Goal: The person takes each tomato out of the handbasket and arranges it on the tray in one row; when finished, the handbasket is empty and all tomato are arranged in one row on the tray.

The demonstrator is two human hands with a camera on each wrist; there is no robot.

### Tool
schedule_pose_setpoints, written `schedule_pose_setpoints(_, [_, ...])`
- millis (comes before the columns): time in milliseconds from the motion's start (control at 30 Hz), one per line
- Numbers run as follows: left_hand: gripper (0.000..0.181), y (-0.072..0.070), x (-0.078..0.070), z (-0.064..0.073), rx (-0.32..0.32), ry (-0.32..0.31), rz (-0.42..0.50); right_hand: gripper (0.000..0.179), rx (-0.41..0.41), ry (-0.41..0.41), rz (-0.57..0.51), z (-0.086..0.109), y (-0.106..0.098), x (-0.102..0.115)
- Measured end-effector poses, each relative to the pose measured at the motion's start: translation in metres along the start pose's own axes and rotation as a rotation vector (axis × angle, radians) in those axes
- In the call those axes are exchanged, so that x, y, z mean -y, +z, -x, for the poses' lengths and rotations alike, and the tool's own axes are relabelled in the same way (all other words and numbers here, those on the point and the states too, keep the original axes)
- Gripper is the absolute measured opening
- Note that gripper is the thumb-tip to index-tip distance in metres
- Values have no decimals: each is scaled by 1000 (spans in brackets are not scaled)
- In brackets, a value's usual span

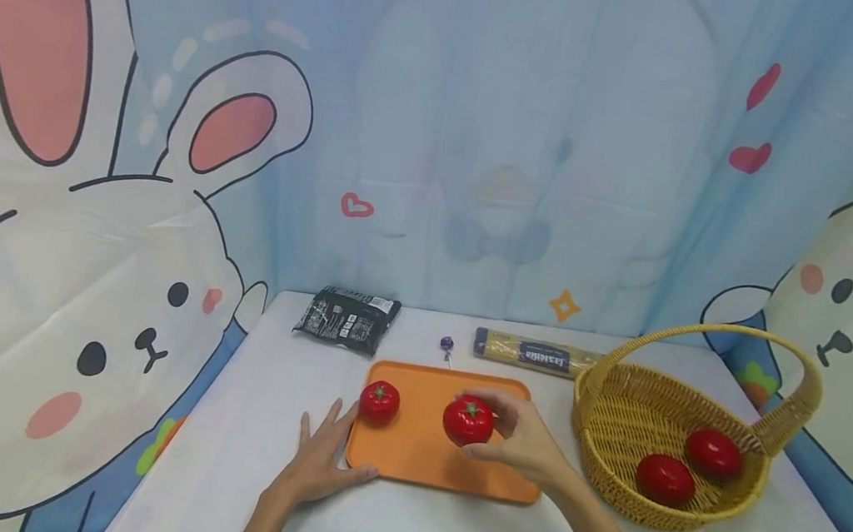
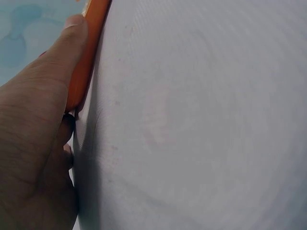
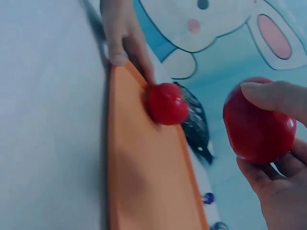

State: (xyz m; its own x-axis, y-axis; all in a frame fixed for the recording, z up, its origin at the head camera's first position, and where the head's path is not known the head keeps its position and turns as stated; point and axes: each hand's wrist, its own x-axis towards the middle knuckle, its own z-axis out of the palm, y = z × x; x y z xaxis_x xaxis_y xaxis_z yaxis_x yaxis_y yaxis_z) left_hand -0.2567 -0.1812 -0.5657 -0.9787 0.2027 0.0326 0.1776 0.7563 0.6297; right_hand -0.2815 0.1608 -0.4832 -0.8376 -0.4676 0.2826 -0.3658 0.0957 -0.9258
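In the head view my right hand (image 1: 518,436) grips a red tomato (image 1: 468,421) with a green stem top, over the right half of an orange tray (image 1: 419,457). The right wrist view shows thumb and fingers around this tomato (image 3: 259,122), held above the tray (image 3: 144,177). A second tomato (image 1: 380,403) sits at the tray's left side. My left hand (image 1: 317,462) rests at the left edge of the tray, fingers spread and straight, thumb along the front left corner. In the left wrist view the left thumb (image 2: 72,36) lies against the tray's orange side (image 2: 88,57).
A yellow wicker basket (image 1: 600,447) with a tall handle stands at right, holding two red fruits (image 1: 666,480). Behind the tray lie a black packet (image 1: 348,320), a small purple-headed lollipop (image 1: 447,344) and a long yellow pack (image 1: 536,353). A printed curtain hangs behind the table.
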Motion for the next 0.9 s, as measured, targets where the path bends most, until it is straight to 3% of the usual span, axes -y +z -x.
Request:
schedule_pose_setpoints(167, [113,1,-1,-1,11,-2,4,73,-79,162,20,-19,26,-15])
schedule_pose_setpoints(333, [112,1,0,0,14,-8,4,74,-151,243,75,-38,50,-33])
schedule_pose_setpoints(567, [112,1,2,3,14,-18,12,71,-191,242,120,-54,70,-56])
schedule_pose_setpoints(900, [112,0,0,1,7,-4,5,71,-229,257,157,-63,74,-71])
